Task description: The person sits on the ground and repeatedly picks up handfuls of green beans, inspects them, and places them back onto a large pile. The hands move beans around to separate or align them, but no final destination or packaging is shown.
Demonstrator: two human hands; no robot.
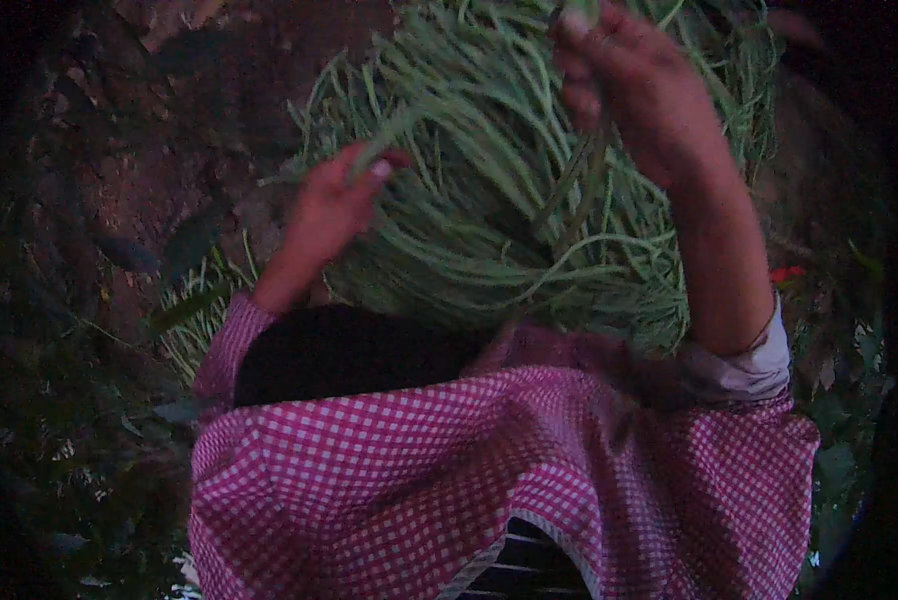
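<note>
A large heap of long green beans [479, 150], probably yardlong beans, spreads in front of me. At its left side my left hand [336, 196] has its thumb and fingers around a few green strands that run up to the right. My right hand [632, 90] is raised over the far right part of the heap, its fingers pinched on a green strand at the picture's top edge. More strands hang below that hand, though blur hides whether it holds them. Where the strands in both hands end cannot be seen.
Dark soil with dry leaves [130, 172] lies to the left. A smaller bunch of green beans [197, 319] sits beside my left forearm. Low leafy plants [839, 465] grow at the right. A small red thing [786, 274] lies by my right forearm. Pink checked cloth [389, 465] covers me.
</note>
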